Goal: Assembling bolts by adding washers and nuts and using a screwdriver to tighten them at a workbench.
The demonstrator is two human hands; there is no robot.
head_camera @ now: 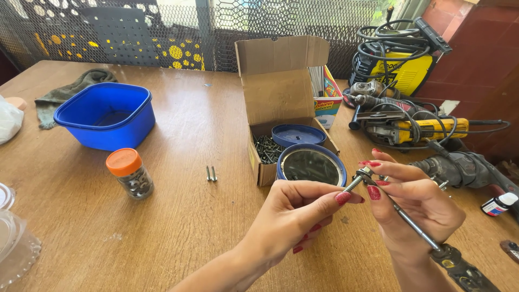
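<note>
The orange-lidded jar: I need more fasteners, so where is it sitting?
In the head view, the orange-lidded jar stands upright on the left half of the wooden table, just in front of the blue tub and left of two loose screws.

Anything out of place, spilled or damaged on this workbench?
Little stands out. Two loose screws lie alone on the wooden table, apart from the screws in the cardboard box. The power tools at right sit in tangled cords. Both hands, left hand and right hand, hold a bolt and tool.
</note>
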